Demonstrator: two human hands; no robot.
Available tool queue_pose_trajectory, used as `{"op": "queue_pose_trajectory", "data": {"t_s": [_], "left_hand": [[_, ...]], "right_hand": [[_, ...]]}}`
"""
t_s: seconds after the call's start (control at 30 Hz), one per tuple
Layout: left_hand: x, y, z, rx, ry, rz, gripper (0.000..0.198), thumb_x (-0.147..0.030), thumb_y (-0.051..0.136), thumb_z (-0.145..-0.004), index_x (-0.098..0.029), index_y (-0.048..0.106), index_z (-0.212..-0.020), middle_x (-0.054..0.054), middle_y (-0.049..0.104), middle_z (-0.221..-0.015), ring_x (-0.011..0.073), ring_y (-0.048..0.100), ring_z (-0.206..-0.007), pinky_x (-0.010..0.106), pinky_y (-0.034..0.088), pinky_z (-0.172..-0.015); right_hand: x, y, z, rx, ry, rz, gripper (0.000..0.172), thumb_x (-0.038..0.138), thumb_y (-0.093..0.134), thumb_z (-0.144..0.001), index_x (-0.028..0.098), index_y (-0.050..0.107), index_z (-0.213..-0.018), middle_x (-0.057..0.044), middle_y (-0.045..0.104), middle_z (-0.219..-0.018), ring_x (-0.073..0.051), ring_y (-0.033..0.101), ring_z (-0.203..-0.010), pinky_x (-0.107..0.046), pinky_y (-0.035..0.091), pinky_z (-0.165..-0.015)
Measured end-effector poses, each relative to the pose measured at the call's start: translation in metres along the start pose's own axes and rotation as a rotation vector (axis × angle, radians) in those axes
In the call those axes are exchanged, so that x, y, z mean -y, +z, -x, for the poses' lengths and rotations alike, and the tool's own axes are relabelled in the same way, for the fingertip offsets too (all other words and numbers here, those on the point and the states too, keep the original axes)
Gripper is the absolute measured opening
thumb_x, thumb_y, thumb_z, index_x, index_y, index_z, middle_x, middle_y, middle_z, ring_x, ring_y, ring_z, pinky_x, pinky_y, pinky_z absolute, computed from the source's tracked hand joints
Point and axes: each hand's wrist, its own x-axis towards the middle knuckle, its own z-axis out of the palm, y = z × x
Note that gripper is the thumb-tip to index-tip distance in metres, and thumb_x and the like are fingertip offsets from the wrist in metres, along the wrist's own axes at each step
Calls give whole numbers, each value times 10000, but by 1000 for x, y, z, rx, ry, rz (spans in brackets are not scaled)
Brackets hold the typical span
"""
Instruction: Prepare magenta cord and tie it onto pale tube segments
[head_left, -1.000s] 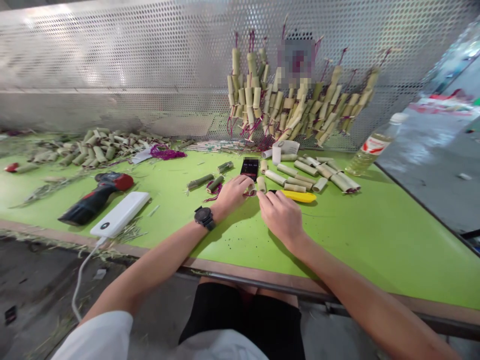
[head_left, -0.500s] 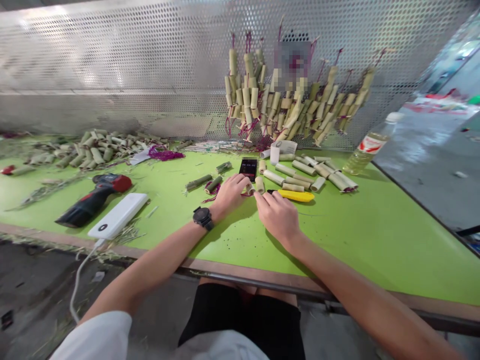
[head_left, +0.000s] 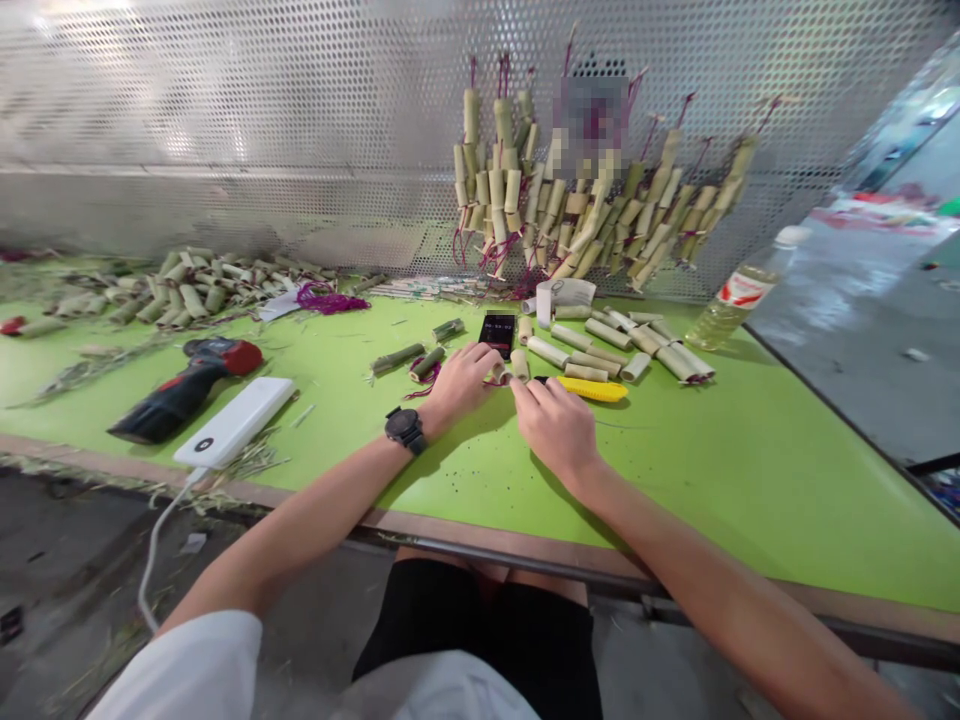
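My left hand [head_left: 463,384], with a black watch on its wrist, is closed around a short bamboo tube [head_left: 499,372] whose open end faces me. My right hand [head_left: 556,425] is pinched just right of that tube; whatever lies between its fingertips is too small to make out. A yellow utility knife [head_left: 592,389] lies just beyond the right knuckles. Behind the fingers another short bamboo piece [head_left: 519,362] stands on the green table [head_left: 750,470]. Beyond my left hand lies a phone [head_left: 497,335] with a lit timer.
Loose bamboo tubes [head_left: 596,345] lie right of the phone, near a bottle of yellowish liquid [head_left: 742,295]. At left are a cordless drill [head_left: 187,385], a white power bank [head_left: 236,422], purple string [head_left: 330,298] and a bamboo heap [head_left: 187,290]. Strung bamboo bundles [head_left: 555,215] lean on the perforated panel.
The camera view has shifted slightly. Both hands stay at nearly the same place, the left still closed on the bamboo tube and the right still pinched beside it.
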Motion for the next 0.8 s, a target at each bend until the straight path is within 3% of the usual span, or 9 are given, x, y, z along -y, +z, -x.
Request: {"op": "queue_pose_trajectory", "data": {"t_s": [0.1,0.23,0.37,0.47,0.63,0.8], "left_hand": [[0,-1,-1,18,1,23,120,-142,646,-943,-173,676,-1055,103,745,-1109,271,656,-1071,403,530,-903],[1,-3,1,9,51,144,245,-198,600,-987,-186,657,-1225,113,741,-1211,271,650,-1168,459,509,-1033],[-1,-8,4,89,52,409,393,-261,532,-1027,-182,529,-1412,136,724,-1244,235,695,-1056,393,564,-914],[-5,-12,8,126,18,552,366,-362,430,-1086,-190,508,-1399,120,733,-1183,207,698,-932,347,569,-822],[-9,-11,11,127,4,616,365,-385,372,-1109,-182,499,-1384,123,724,-1186,207,692,-948,341,565,-833],[-10,-8,10,108,79,492,331,-303,476,-1077,-170,537,-1374,144,706,-1250,230,691,-1031,371,574,-883]], "right_hand": [[-3,1,-1,5,23,-23,289,50,540,-1013,124,803,-1106,-74,794,-830,-158,648,-727,-288,389,-574],[-17,6,-3,69,95,-170,307,72,523,-1022,163,808,-1091,-78,813,-875,-157,660,-716,-267,398,-554],[-39,11,-3,99,285,-368,241,181,551,-1008,179,791,-985,-58,773,-799,-160,626,-654,-266,361,-537],[-51,14,-2,179,404,-555,179,238,589,-955,177,744,-891,-23,681,-659,-148,548,-562,-273,316,-523],[-60,10,-3,277,483,-758,157,269,592,-920,187,705,-849,16,566,-583,-136,466,-514,-281,309,-525],[-69,1,-5,442,478,-932,257,335,580,-964,189,768,-1060,55,461,-555,-124,372,-475,-278,260,-489]]}}
